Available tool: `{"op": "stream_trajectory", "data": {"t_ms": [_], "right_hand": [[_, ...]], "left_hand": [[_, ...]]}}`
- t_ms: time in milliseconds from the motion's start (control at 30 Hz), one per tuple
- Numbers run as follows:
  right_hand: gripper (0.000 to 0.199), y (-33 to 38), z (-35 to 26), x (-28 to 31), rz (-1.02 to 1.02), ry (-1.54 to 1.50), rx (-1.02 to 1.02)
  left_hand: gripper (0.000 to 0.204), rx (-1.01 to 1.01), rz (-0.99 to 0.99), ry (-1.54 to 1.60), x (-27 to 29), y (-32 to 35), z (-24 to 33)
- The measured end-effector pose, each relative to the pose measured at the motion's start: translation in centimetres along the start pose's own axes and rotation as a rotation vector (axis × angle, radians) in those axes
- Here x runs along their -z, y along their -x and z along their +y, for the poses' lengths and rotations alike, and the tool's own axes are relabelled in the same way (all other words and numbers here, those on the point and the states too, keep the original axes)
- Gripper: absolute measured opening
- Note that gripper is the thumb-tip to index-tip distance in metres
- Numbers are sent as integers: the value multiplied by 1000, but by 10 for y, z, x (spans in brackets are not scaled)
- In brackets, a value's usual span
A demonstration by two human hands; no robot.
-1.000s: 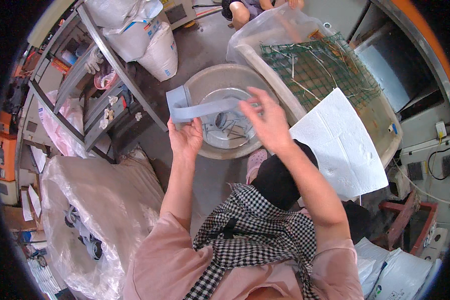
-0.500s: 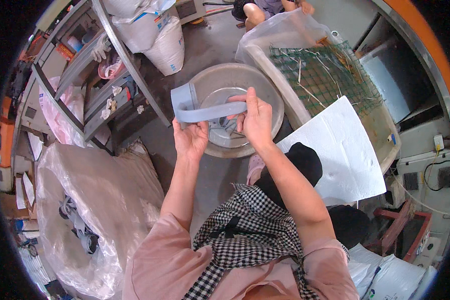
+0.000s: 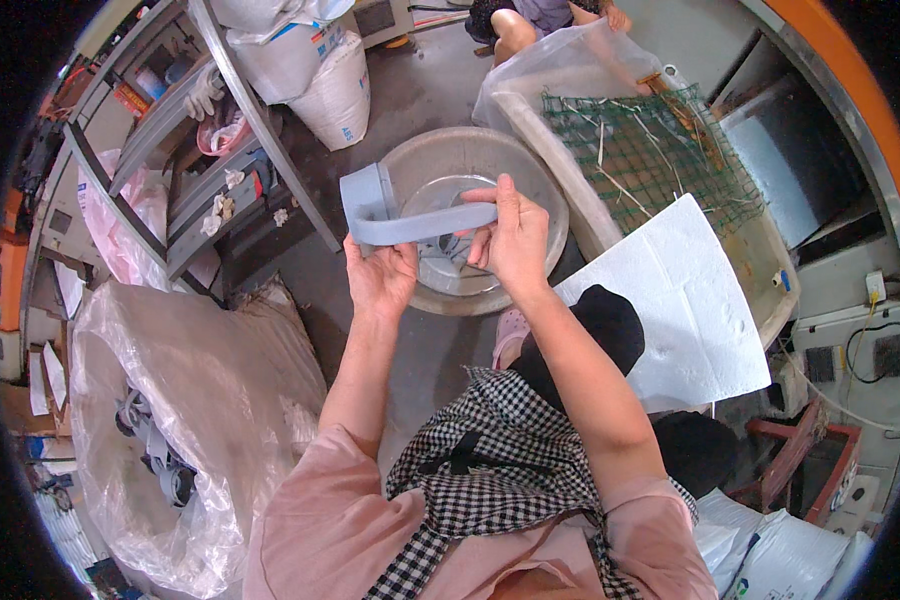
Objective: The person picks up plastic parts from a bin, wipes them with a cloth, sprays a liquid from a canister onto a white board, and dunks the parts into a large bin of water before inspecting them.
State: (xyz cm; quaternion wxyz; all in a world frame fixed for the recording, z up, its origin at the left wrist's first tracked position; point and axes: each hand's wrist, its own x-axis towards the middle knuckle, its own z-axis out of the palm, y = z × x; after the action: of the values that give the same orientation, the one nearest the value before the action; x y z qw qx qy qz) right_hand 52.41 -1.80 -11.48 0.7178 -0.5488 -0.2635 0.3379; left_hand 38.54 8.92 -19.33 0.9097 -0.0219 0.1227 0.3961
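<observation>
head view: both hands were raised over a round metal basin (image 3: 530, 170) on the floor. the left hand (image 3: 380, 280) was closed from below around the underside of a grey plastic part (image 3: 395, 215), a long flat strip with a boxy block at its left end. the right hand (image 3: 510, 240) pinched the strip's right end, thumb up along its edge and fingers curled behind it. the part hung level above the basin's near rim, clear of it. one basin showed, with some small dark pieces lying in its bottom that i could not make out.

to the right lay one white foam sheet (image 3: 685, 300), and past it one pale tray covered with green wire mesh (image 3: 640, 150) under clear plastic. to the left sat one large clear plastic bag (image 3: 170, 430) holding more grey parts, too tangled to count. above it stood a grey metal shelf rack (image 3: 200, 190) with small items. two white sacks (image 3: 320, 80) stood at the top, near the rack. a checked apron (image 3: 490, 470) covered the person's lap.
</observation>
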Motion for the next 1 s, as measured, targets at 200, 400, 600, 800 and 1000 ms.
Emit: {"op": "stream_trajectory", "data": {"t_ms": [200, 400, 600, 800, 1000], "right_hand": [[51, -1, -9, 1, 27, 84, 41], [36, -6, 2, -6, 236, 544, 388], [46, -8, 9, -1, 211, 267, 233], [53, -2, -6, -7, 24, -38, 72], [50, 1, -4, -7, 23, -106, 37]], "left_hand": [[37, 1, -96, -25, -5, -2, -3], [37, -72, -131, -130, -13, 6, -13], [37, -160, -109, -164, -15, 12, -13], [37, -145, -177, -115, -11, 8, -9], [37, -167, -117, -121, -11, 13, -6]]}}
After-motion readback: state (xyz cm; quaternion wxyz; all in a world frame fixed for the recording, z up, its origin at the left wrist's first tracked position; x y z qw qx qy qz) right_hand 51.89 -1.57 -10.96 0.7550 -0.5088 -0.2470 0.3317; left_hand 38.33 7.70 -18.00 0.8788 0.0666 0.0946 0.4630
